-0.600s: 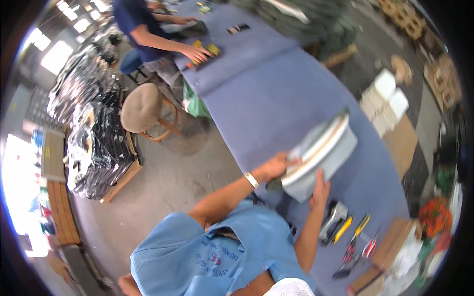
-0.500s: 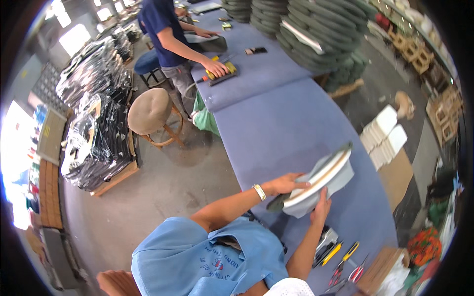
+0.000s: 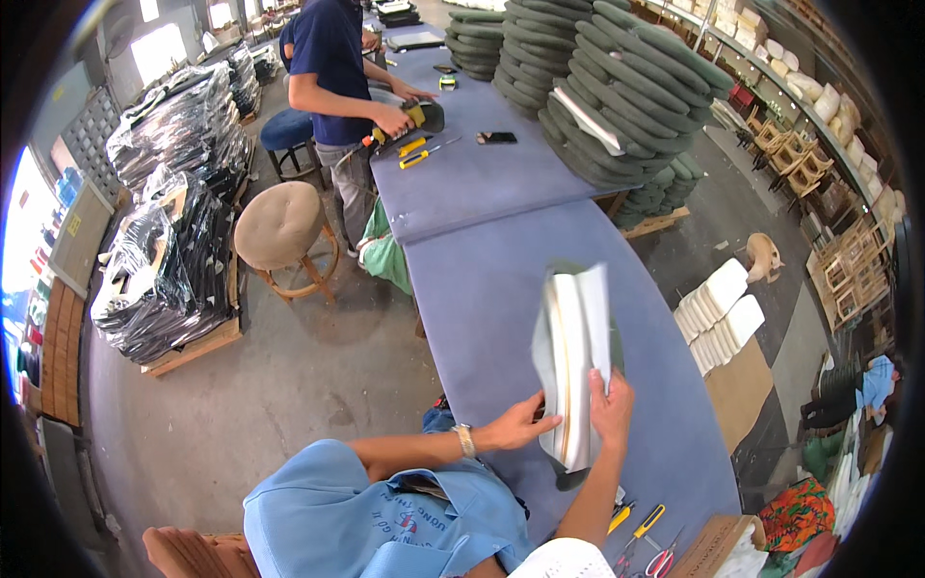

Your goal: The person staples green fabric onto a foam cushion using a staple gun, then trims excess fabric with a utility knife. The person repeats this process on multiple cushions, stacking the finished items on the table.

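Seat pad (image 3: 574, 352) was held edge-up over the table (image 3: 511, 270), between its long edges (whether they touched was unclear); the left hand (image 3: 520, 425) and right hand (image 3: 613, 408) were clamped on opposite sides, probably to keep it balanced.

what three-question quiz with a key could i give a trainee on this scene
1. True or false: the left hand and right hand both touch the pale piece.
2. Which of the person's own wrists wears the metallic band: a) left, b) right?
3. Fill in: farther off than the beige stool stands a second stool with a ___ seat.
Key: 1. True; 2. a; 3. blue
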A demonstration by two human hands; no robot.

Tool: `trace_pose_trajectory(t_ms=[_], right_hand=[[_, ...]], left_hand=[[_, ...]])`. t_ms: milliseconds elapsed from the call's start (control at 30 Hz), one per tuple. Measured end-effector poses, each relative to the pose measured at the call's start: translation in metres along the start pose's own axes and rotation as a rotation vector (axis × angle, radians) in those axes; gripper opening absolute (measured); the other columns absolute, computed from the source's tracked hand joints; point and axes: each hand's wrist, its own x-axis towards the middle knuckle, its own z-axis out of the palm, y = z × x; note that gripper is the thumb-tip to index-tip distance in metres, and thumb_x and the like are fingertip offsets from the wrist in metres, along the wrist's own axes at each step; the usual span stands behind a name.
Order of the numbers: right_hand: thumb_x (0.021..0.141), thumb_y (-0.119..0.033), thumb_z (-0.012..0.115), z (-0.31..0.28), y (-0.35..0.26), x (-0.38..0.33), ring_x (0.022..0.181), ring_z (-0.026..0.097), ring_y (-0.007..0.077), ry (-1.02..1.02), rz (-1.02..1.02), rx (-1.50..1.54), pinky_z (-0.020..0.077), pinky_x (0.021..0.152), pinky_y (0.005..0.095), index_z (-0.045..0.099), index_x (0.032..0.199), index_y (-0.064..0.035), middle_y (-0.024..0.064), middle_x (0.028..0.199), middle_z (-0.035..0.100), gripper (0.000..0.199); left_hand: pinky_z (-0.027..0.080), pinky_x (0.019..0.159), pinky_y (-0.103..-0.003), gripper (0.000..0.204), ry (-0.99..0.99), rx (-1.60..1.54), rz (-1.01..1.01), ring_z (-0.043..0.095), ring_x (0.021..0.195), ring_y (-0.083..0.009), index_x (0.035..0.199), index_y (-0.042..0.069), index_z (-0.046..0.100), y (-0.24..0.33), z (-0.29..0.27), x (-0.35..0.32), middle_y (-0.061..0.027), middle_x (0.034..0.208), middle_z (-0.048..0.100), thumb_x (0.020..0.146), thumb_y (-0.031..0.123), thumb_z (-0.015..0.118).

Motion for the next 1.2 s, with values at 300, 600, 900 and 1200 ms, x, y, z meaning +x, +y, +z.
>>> trace_pose_trajectory(t_ms=[300, 600, 900, 1200], right_hand=[[0.093, -0.025, 0.072, 0.098, 0.104, -0.133, 0.122, 0.060, 0.0393, -0.127, 0.020, -0.195, 0.0461, 0.105, 0.0488, 0.073, 0.098, -0.0041, 0.0164, 0.135, 0.068, 0.021], [0.098, -0.026, 0.072, 0.095, 0.111, -0.168, 0.091, 0.072, 0.0179, -0.018, 0.492, 0.236, 0.0561, 0.081, 0.0333, 0.075, 0.095, -0.0044, 0.0102, 0.113, 0.076, 0.022], [0.108, -0.038, 0.058, 0.087, 0.112, -0.225, 0.091, 0.072, 0.0182, 0.062, 0.798, 0.585, 0.0566, 0.080, 0.0321, 0.074, 0.098, 0.0058, 0.0164, 0.102, 0.077, 0.048], [0.111, -0.051, 0.039, 0.078, 0.033, -0.204, 0.095, 0.074, 0.0310, -0.125, 0.647, 1.250, 0.0608, 0.083, 0.0409, 0.062, 0.124, 0.0116, 0.0283, 0.120, 0.071, 0.068]], left_hand=[[0.057, 0.095, -0.038, 0.045, -0.440, 0.510, -0.385, 0.070, 0.106, -0.0222, 0.126, -0.002, 0.069, -0.035, -0.177, -0.063, -0.0111, 0.114, 0.076, 0.105, 0.037, 0.062], [0.053, 0.096, -0.033, 0.060, 0.401, 0.288, -0.472, 0.066, 0.115, -0.0177, 0.143, 0.000, 0.059, -0.043, -0.224, 0.066, -0.0120, 0.123, 0.072, 0.105, 0.047, 0.059], [0.053, 0.101, -0.038, 0.081, 0.013, 0.173, -0.849, 0.063, 0.125, -0.0276, 0.145, -0.004, 0.054, 0.014, -0.190, 0.079, -0.0201, 0.138, 0.063, 0.096, 0.059, 0.067], [0.050, 0.108, -0.040, 0.074, 0.175, -0.015, -0.610, 0.060, 0.129, -0.0264, 0.149, -0.006, 0.047, 0.072, -0.097, 0.035, -0.0206, 0.139, 0.060, 0.102, 0.049, 0.065]])
